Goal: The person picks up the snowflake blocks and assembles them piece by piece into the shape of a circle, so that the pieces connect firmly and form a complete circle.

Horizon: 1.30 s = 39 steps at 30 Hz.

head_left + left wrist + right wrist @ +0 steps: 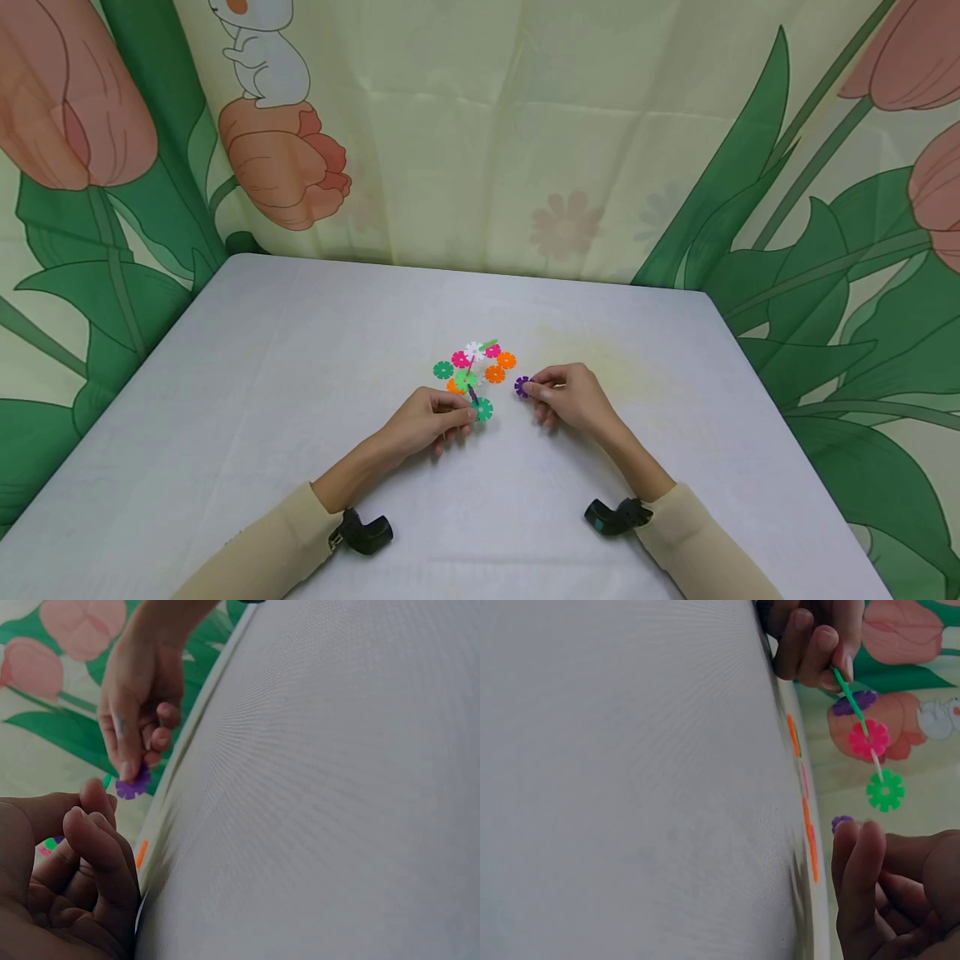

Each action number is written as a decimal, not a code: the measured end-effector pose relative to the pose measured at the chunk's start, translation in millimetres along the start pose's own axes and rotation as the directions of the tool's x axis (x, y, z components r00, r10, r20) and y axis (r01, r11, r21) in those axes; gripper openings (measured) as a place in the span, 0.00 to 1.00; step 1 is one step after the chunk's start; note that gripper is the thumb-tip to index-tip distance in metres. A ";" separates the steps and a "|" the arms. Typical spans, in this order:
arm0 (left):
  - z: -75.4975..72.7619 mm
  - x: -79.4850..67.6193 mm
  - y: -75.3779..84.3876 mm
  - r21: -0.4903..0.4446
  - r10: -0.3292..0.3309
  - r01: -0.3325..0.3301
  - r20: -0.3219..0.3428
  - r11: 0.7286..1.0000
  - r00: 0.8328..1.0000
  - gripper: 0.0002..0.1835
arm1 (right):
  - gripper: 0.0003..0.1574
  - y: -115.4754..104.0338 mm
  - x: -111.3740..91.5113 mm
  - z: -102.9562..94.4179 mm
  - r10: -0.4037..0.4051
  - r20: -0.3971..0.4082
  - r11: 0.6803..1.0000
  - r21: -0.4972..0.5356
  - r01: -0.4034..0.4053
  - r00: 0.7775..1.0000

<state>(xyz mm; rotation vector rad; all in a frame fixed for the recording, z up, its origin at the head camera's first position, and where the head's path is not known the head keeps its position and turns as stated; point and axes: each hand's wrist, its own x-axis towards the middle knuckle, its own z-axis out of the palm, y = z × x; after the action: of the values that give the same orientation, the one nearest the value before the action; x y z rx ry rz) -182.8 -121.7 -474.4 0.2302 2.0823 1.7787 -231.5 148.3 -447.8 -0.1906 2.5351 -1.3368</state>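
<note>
Your right hand (567,396) pinches a purple disc (521,387) between thumb and fingertips; the disc lies to the right of a chain of notched discs (466,380), with a narrow gap between. Your left hand (427,419) is the nearer one to the chain: its thumb and forefinger grip the near end, by a teal disc (486,411). The chain's long axis runs forward, away from you; the right-wrist view shows it also extending toward your right hand, ending in a light green disc (886,790). Neighbouring discs in the chain are turned crosswise, some face-on and others edge-on. The purple disc's face shows toward the head view, and its free edge projects past your right fingertips toward the chain.

Surface: a white-covered table (300,400), with loose orange discs (506,360) near the chain.

Room: a pale curtain (450,150) rises behind the table, printed with tulips (277,167) and a white rabbit (273,67). Black devices (367,534) stand at both your cuffs.
</note>
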 end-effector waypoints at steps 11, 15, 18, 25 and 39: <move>0.8 1.0 -1.8 -0.011 -0.005 0.005 -0.008 1.000 1.000 0.14 | 0.13 -4.3 -13.0 0.6 -0.152 0.214 0.985 0.117 0.129 0.965; 1.2 0.6 -1.5 -0.009 -0.008 0.008 -0.011 1.000 1.000 0.14 | 0.11 -2.9 -14.0 2.8 -0.183 0.260 0.981 0.111 0.159 0.948; 1.1 0.8 -1.1 -0.004 -0.006 0.006 -0.011 1.000 1.000 0.14 | 0.10 -2.6 -14.7 4.9 -0.205 0.276 0.977 0.107 0.182 0.939; 0.3 0.1 -0.2 0.000 0.006 -0.006 -0.007 1.000 1.000 0.14 | 0.09 -3.9 -15.8 8.2 -0.239 0.282 0.971 0.093 0.222 0.929; -0.5 0.4 -0.4 -0.001 -0.001 0.001 -0.009 1.000 1.000 0.13 | 0.08 -7.4 -19.0 12.4 -0.232 0.250 0.973 0.067 0.223 0.940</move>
<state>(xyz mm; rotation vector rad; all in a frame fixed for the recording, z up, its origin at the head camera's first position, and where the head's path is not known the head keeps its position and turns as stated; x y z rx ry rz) -183.4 -122.1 -474.9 0.2212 2.0872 1.7837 -209.8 138.9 -445.1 -0.6256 2.3221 -1.3395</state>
